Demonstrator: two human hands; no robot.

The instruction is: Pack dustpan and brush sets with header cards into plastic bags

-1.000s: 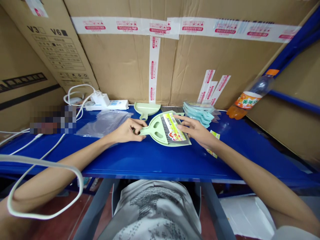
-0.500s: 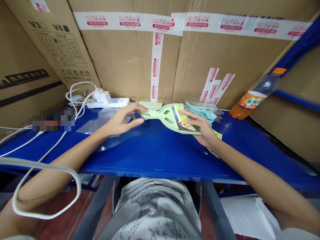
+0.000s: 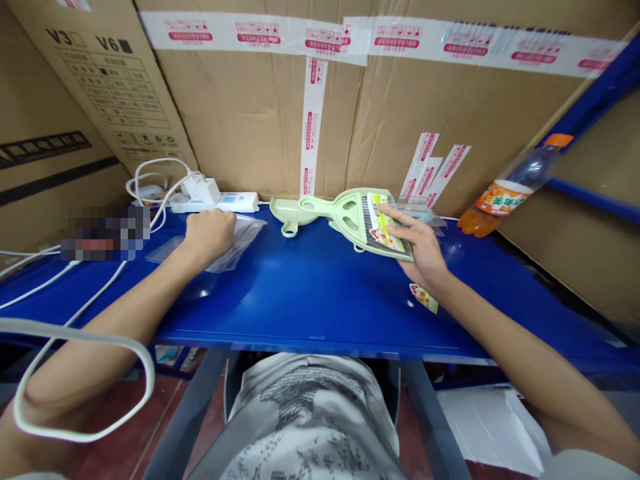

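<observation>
**Green dustpan-and-brush set, hand-held, with surrounding goods on a blue desk**

Landmark: one loose green dustpan (image 3: 287, 211), lying at the back of the desk (image 3: 300, 293) with its ringed handle towards the person.

Item 1. Green dustpan-and-brush set (image 3: 351, 221), grey-bristled, with a printed card (image 3: 383, 227) over the bristles. Held to the right of the loose dustpan; its handle overlaps that pan's right side in view, contact uncertain.

Item 2. Right hand (image 3: 423, 250), right of the loose dustpan: partly closed on the set's wide edge, fingers spread over the card side, thumb side largely hidden.

Item 3. Left hand (image 3: 210, 233), left of the loose dustpan: fingers curled into a fist over clear plastic bags (image 3: 243, 243). Whether it grips any film cannot be told.

Item 4. White power strip (image 3: 241, 201) with plug adapter (image 3: 203, 191), left of the loose dustpan.

Item 5. White cable (image 3: 75, 331), far left and nearer the person, looping across the view of the left forearm.

Item 6. Pale-teal pieces (image 3: 421, 213), right of the loose dustpan, mostly screened by the right hand and set.

Item 7. Small printed label (image 3: 424, 298), right of and nearer than the loose dustpan.

Item 8. Orange-drink bottle (image 3: 505, 198), far right, tilted.

Item 9. Taped cardboard (image 3: 250, 120), upright directly behind the loose dustpan.
</observation>
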